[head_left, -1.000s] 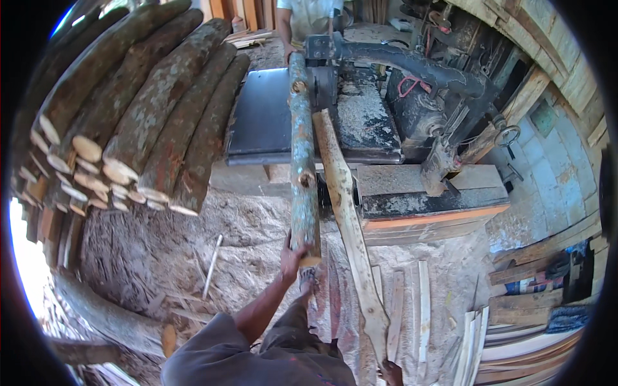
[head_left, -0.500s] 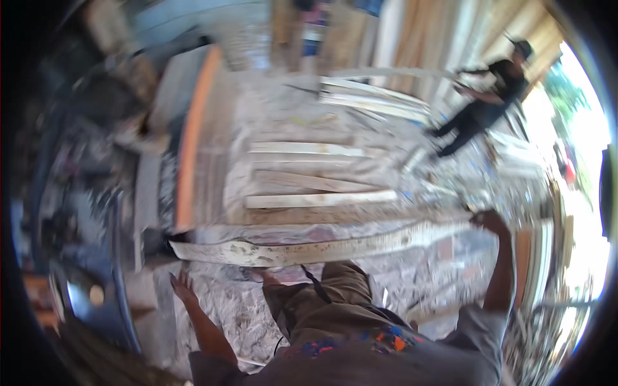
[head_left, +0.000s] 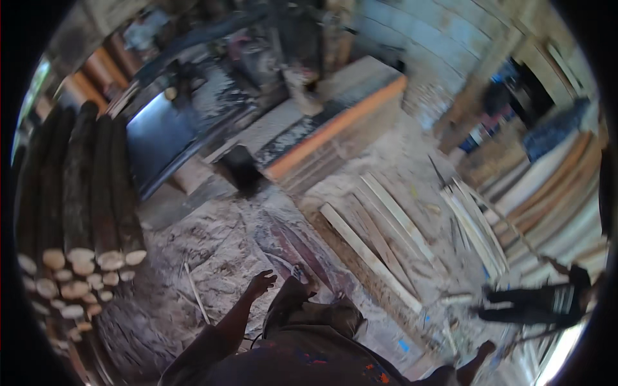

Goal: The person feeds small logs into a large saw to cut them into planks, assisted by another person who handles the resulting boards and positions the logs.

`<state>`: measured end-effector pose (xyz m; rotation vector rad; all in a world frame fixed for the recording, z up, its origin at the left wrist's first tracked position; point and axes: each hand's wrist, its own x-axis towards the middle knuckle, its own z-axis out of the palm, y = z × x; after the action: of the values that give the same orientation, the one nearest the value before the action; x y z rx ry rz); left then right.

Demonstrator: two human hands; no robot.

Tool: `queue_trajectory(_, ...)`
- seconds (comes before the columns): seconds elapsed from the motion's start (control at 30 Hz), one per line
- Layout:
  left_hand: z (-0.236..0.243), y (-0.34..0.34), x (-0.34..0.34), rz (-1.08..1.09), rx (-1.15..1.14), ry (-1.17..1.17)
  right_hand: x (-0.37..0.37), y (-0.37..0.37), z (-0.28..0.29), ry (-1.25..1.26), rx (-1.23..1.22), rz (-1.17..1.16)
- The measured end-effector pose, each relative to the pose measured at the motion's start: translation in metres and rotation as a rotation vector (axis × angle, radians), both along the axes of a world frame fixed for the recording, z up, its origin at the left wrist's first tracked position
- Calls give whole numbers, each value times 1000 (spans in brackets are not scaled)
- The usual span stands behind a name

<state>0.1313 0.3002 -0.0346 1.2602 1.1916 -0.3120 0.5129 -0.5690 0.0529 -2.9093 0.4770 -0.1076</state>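
Note:
My left hand (head_left: 261,283) is held out above the dusty floor, left of my knees. Its fingers are loosely apart and nothing is in them. At the lower right my right hand (head_left: 486,349) hangs low and away from my body. It is small and blurred, so its fingers cannot be made out and no board shows in it. Ahead of me, between the two hands, a pale sawn board (head_left: 370,257) lies on the floor. Beside it are a browner board (head_left: 384,243) and another pale board (head_left: 402,222).
Stacked logs (head_left: 80,193) stand at left. A machine bench with an orange edge (head_left: 335,132) and a dark bin (head_left: 238,168) are ahead. At right a co-worker (head_left: 547,299) holds a long strip by a board pile (head_left: 476,225). Tall slabs (head_left: 553,186) lean behind.
My view has swung left, bringing the log stack in. The long board that was in my right hand no longer shows. My right hand has dropped lower.

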Motion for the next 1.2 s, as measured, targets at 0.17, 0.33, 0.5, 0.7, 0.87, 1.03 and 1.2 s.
queue_trajectory(0.17,-22,47,-55,507,261,-109,-5,303,-188,940,953,-112)
queue_trajectory(0.33,-43,43,-92,686,319,14,-67,713,-112,1210,775,646)
queue_trajectory(0.5,-102,0,-122,632,274,187,-71,911,-84,1138,746,1094)
queue_trajectory(0.7,-91,72,-70,544,158,367,-29,1028,-169,1089,461,1230)
queue_trajectory(0.87,-12,277,29,735,524,147,-26,1176,-139,1137,478,1330)
queue_trajectory(1.03,68,483,89,896,848,-319,-38,1341,-72,1019,780,1410)
queue_trajectory(1.2,83,574,101,833,704,-351,-68,1416,-28,917,954,1359)
